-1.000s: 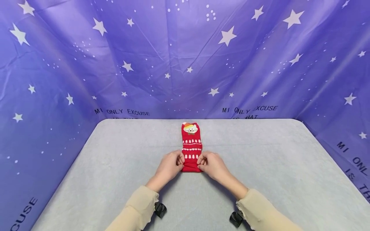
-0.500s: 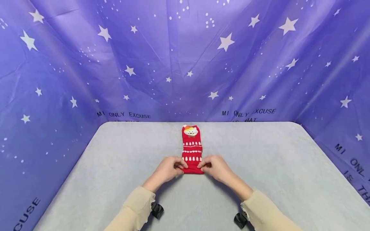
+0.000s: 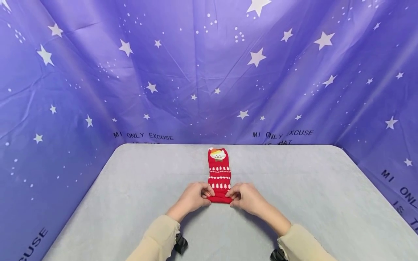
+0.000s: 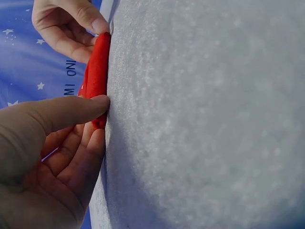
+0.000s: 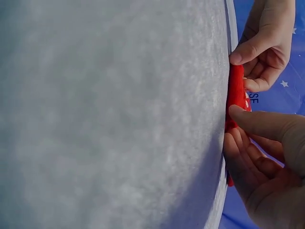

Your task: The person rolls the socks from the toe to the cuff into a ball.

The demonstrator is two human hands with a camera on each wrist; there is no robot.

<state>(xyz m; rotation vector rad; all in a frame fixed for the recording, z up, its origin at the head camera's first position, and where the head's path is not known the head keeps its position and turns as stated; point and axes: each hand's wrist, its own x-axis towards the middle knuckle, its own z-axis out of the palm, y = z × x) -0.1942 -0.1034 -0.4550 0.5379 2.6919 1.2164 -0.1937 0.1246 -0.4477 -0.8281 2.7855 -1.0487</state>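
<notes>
A red sock [image 3: 219, 174] lies flat on the table, its long side running away from me. White tree patterns cross it, and an animal face in an orange hat decorates the far end. The near end is bunched into a thick fold [image 4: 98, 67]. At that fold's left corner, my left hand [image 3: 195, 195] pinches the fabric between thumb and fingers. The right corner is pinched the same way by my right hand [image 3: 248, 197]. Both wrist views show the thumbs on the near side of the red roll [image 5: 235, 88]; part of the sock is hidden behind the fingers.
The table [image 3: 156, 170] has a pale grey cloth-like surface with rounded far corners. A purple-blue curtain [image 3: 183, 72] with white stars and printed lettering hangs behind it and along both sides. Black devices [image 3: 180, 243] are strapped near the cuffs of the beige sleeves.
The head view has tilted up slightly, so everything sits lower. Both hands have shifted from the sock's sides to its near corners, with thumbs now at the near edge.
</notes>
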